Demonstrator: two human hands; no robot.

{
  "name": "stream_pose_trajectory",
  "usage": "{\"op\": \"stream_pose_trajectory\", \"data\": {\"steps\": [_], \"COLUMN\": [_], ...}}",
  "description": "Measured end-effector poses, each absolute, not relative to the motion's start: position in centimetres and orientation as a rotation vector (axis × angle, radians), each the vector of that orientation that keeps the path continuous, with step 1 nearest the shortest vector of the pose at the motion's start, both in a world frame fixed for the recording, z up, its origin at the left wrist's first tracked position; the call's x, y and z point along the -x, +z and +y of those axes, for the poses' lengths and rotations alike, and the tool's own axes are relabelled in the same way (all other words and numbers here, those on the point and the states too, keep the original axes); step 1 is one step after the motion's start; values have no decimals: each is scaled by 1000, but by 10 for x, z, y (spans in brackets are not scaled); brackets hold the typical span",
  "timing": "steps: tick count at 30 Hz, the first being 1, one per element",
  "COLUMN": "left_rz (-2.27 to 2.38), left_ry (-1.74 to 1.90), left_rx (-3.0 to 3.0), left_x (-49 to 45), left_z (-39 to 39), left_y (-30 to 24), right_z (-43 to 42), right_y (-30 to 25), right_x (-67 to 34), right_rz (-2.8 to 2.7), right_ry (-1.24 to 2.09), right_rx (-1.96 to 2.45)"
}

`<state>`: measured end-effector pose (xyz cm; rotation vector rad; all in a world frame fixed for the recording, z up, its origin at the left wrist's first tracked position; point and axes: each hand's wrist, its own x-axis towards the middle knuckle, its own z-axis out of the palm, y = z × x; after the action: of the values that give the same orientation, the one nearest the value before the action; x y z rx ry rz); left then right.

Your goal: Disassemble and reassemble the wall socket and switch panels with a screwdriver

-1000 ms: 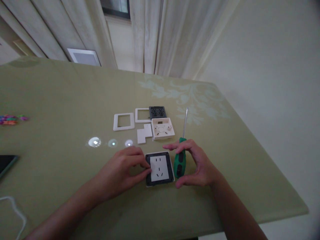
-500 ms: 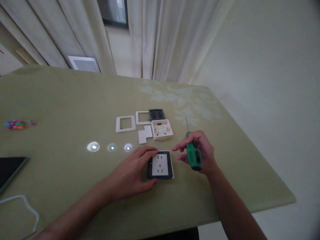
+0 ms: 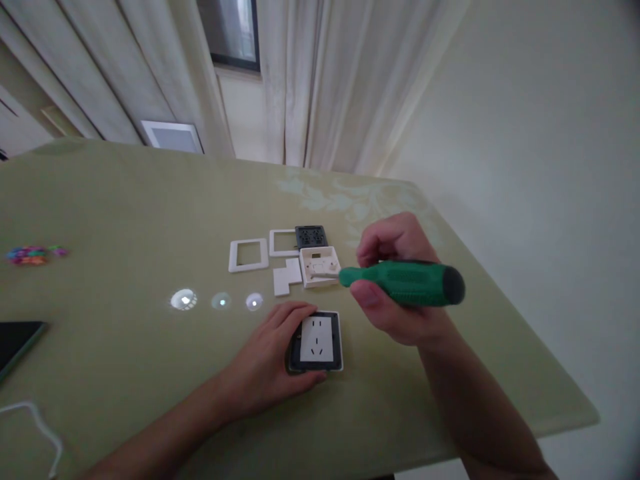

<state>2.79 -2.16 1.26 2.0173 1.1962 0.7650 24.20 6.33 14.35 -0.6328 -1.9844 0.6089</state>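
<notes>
My left hand (image 3: 267,357) grips the left edge of a wall socket (image 3: 316,341), a white faceplate in a black frame lying flat on the table. My right hand (image 3: 395,287) is closed around a green-handled screwdriver (image 3: 405,283), held above the table with its shaft pointing left towards a cream back box (image 3: 320,265). Behind lie two white frames (image 3: 249,255), a white L-shaped piece (image 3: 287,276) and a black insert (image 3: 311,236).
The olive tablecloth (image 3: 125,200) covers the table; its right edge (image 3: 500,300) runs close by my right arm. At far left lie a coloured bundle (image 3: 31,255), a dark tablet (image 3: 17,337) and a white cord (image 3: 35,417). Curtains (image 3: 320,80) hang behind.
My right hand picked the screwdriver up off the table, raised it and turned it so the shaft points left. My left hand slid further around the socket's left edge.
</notes>
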Motion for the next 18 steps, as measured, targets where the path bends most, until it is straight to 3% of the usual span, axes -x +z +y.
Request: {"op": "stream_pose_trajectory", "data": {"steps": [5, 18], "left_rz": [1227, 1276], "left_ry": [775, 798], "left_rx": [-1994, -2008], "left_x": [-29, -30], "left_z": [-22, -26], "left_y": [10, 3], "right_z": [57, 69], "right_y": [138, 111], "right_x": [-235, -212], "right_rz": [-1930, -2075], "right_ry": [533, 772], "right_rx": [624, 565]}}
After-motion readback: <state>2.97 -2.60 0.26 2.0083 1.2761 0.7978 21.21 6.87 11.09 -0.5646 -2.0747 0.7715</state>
